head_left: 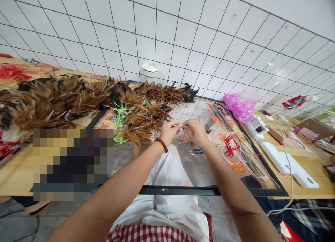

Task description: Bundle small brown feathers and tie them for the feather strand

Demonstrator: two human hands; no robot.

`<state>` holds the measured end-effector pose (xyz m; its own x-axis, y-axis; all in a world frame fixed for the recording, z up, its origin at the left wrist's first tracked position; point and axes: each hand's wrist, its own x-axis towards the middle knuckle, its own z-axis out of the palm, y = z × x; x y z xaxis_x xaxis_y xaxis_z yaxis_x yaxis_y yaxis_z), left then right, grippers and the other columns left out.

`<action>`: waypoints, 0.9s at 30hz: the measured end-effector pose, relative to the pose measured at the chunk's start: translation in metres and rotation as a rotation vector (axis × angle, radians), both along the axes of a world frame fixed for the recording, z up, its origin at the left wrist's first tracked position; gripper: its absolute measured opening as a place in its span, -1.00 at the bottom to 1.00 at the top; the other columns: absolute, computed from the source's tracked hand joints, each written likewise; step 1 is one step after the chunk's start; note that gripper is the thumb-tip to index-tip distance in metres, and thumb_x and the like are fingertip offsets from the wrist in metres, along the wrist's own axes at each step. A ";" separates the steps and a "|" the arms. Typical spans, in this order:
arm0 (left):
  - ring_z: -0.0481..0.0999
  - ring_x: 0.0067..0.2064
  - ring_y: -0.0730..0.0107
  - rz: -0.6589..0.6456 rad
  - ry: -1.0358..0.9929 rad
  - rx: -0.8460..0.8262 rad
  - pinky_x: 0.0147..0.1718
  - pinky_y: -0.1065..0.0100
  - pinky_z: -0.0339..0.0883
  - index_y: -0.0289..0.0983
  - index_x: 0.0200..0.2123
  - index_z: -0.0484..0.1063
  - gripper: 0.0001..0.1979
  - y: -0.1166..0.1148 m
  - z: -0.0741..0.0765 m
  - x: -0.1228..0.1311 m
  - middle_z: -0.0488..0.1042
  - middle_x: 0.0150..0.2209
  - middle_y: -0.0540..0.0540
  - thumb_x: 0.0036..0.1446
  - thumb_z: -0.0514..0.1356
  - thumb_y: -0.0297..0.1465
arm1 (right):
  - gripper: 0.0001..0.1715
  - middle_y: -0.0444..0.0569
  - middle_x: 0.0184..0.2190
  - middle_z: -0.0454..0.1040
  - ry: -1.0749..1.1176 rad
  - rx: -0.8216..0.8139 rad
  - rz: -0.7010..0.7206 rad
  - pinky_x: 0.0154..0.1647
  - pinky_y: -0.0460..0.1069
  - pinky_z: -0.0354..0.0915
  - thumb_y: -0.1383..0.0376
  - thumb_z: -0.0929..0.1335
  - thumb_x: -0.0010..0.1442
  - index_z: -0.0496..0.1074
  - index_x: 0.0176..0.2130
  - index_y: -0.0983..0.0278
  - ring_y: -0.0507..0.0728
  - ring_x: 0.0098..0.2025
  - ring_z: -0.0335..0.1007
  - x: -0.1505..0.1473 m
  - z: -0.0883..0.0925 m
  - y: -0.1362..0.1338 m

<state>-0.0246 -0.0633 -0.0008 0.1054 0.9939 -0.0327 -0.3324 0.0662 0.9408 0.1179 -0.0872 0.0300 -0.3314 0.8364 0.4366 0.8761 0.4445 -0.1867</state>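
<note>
My left hand point(170, 131), with a red bead bracelet point(162, 144) at its wrist, is closed in a pinch over the glass tabletop. Close against it, my right hand point(194, 131) pinches too, and the fingertips of both almost meet. A tiny pale thing shows between them, too small to name. Bundles of brown feathers point(142, 121) with green ties point(120, 121) lie just left of my left hand. Blue-handled snips point(199, 151) rest below my right hand.
More brown feathers point(57, 99) cover the left table. A white lidded cup point(150, 71) stands by the tiled wall. To the right are red cords point(231, 146), glasses point(222, 108), a purple plastic bag point(240, 105), a white power strip point(288, 163) and a cable.
</note>
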 end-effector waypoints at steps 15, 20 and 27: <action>0.48 -0.44 0.48 0.102 -0.255 -0.086 -0.31 0.35 0.34 -0.35 -0.45 0.48 -0.67 0.001 0.012 -0.007 0.50 -0.51 -0.04 -0.33 0.43 -0.32 | -0.78 0.00 -0.23 0.51 0.130 -0.263 -0.315 -0.13 0.03 0.22 0.21 0.31 0.14 0.50 -0.24 0.22 0.15 -0.16 0.39 -0.006 -0.018 0.029; 0.44 -0.47 0.52 0.091 -0.195 -0.083 -0.35 0.39 0.31 -0.36 -0.41 0.52 -0.69 0.002 0.009 -0.006 0.48 -0.54 -0.03 -0.28 0.41 -0.33 | -0.79 -0.11 -0.44 0.47 0.801 -0.297 -0.151 -0.26 -0.03 0.27 0.16 0.29 0.11 0.39 -0.34 0.25 0.04 -0.38 0.35 0.004 -0.014 0.026; 0.43 -0.43 0.50 0.020 -0.103 0.015 -0.32 0.39 0.30 -0.33 -0.44 0.57 -0.78 -0.001 0.006 -0.004 0.54 -0.48 -0.07 -0.24 0.38 -0.36 | -0.61 -0.16 -0.52 0.49 1.314 -0.496 0.023 -0.34 -0.07 0.28 0.12 0.44 -0.08 0.39 -0.25 0.25 -0.01 -0.46 0.36 -0.010 -0.011 0.012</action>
